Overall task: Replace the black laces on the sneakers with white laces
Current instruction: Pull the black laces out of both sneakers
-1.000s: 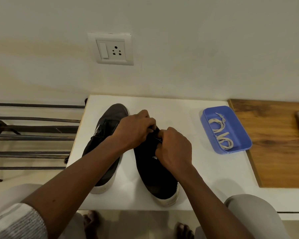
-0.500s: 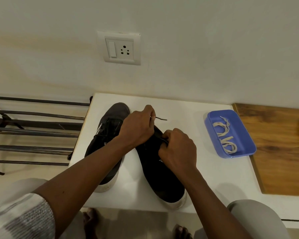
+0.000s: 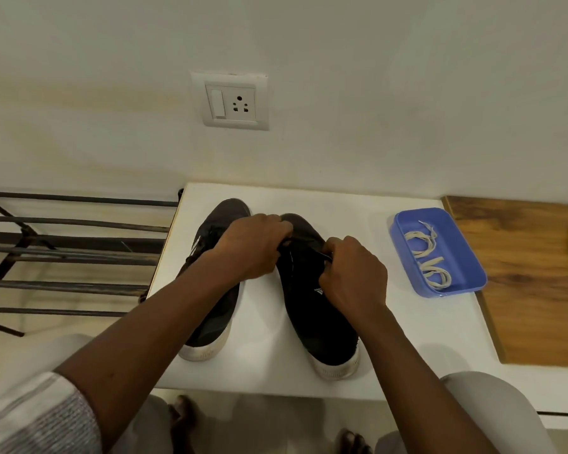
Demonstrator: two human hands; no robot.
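Black lace (image 3: 310, 250): a short stretch shows over the eyelet zone of the right shoe (image 3: 318, 312), strung between the two hands. The rest is hidden under the fingers.

Left hand (image 3: 253, 249): reaches in from the left of the right shoe, fingers curled at its tongue, apparently pinching the lace. Right hand (image 3: 353, 276): on the shoe's right flank, fingers clenched on the other end of that stretch. Looks like one side pulls while the other feeds, which is why both sit right on the eyelets. I can't tell which eyelet row they're at.

The right shoe lies flat, toe pointing away from the person and heel near, so the lacing faces up and stays in reach. The other shoe (image 3: 215, 309) is just left of it, same orientation, with its black lacing still in, partly under the left forearm.

White laces (image 3: 427, 257) are well right of the right shoe, loose in a blue tray (image 3: 469, 257), staged but untouched. Judgement: still in the removal phase on the first shoe, nothing white threaded.

Both shoes and the tray sit on a white table (image 3: 407, 339). Right of the tray is a wood board (image 3: 532, 290). Far left of the right shoe is a metal rack (image 3: 69, 253), and on the wall beyond the toe, a socket (image 3: 232, 101).
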